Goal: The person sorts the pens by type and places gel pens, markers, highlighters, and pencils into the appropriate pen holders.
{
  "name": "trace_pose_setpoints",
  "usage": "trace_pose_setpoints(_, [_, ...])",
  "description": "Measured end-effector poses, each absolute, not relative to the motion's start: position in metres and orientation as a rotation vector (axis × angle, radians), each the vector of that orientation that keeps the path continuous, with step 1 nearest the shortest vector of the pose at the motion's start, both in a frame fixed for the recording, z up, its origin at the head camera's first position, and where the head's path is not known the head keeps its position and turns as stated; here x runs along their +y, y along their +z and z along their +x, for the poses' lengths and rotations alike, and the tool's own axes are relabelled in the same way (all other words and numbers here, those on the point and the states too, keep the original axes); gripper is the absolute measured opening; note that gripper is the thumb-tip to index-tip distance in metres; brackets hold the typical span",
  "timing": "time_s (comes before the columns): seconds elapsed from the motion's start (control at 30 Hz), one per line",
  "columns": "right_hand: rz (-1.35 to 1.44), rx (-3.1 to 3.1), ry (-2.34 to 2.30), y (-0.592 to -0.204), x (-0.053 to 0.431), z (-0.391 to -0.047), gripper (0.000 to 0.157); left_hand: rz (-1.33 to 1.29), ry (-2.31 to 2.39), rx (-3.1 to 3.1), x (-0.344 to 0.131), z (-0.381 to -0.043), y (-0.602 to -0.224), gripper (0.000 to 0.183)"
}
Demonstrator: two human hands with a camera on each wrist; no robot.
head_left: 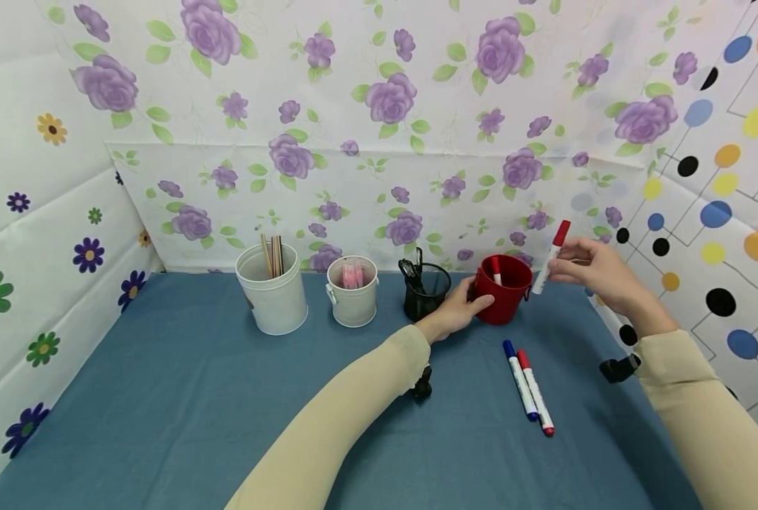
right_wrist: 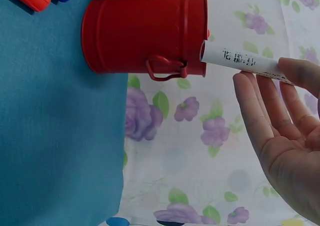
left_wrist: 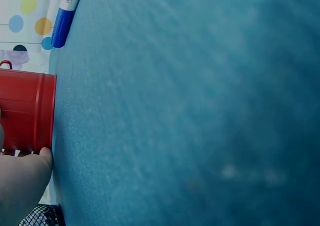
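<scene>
My left hand [head_left: 455, 312] grips the side of a small red metal bucket [head_left: 501, 306], thumb across its front. Inside the bucket stands a red-capped marker [head_left: 496, 270]. To the right of the rim, my right hand [head_left: 591, 273] pinches a white marker [head_left: 551, 261] between thumb and fingertips, its red cap pointing up. The lower end of that marker [right_wrist: 245, 60] appears close to the bucket's rim in the right wrist view; whether they touch I cannot tell. In front of the bucket, a blue-capped marker [head_left: 521, 382] and a red-capped marker [head_left: 536, 394] lie side by side.
Left of the bucket stands a black mesh cup [head_left: 425, 301] with black pens, close to my left hand. Farther left are a small white bucket [head_left: 353, 308] holding pink items and a larger white bucket [head_left: 273, 304] with thin sticks. A flowered backdrop [head_left: 353, 191] borders the blue tabletop [head_left: 226, 411].
</scene>
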State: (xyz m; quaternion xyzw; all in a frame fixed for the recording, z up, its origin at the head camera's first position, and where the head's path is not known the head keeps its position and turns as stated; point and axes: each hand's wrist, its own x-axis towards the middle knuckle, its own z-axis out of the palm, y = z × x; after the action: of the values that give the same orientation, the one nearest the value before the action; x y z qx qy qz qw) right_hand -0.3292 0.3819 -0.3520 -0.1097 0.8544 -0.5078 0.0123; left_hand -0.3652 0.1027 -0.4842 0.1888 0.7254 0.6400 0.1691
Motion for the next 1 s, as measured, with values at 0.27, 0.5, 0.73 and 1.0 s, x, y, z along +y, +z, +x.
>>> trace_pose_setpoints(0.27, [-0.343, 2.681, -1.59, -0.344, 0.381, -0.341, 0.051, 0.538, 1.827, 2.053, 0.103, -0.365, -0.485, 0.073])
trace_pose_setpoints(0.5, [-0.305, 2.73, -1.499, -0.337, 0.378, -0.35, 0.06, 0.543, 1.83, 2.052, 0.103, -0.365, -0.486, 0.073])
trace_pose_setpoints(0.73, [-0.309, 2.735, -1.454, -0.336, 0.374, -0.363, 0.066, 0.54, 1.826, 2.057, 0.102, -0.365, -0.485, 0.073])
trace_pose_setpoints(1.0, [-0.322, 2.677, -1.531, -0.341, 0.363, -0.372, 0.057, 0.536, 1.828, 2.068, 0.103, -0.364, -0.483, 0.072])
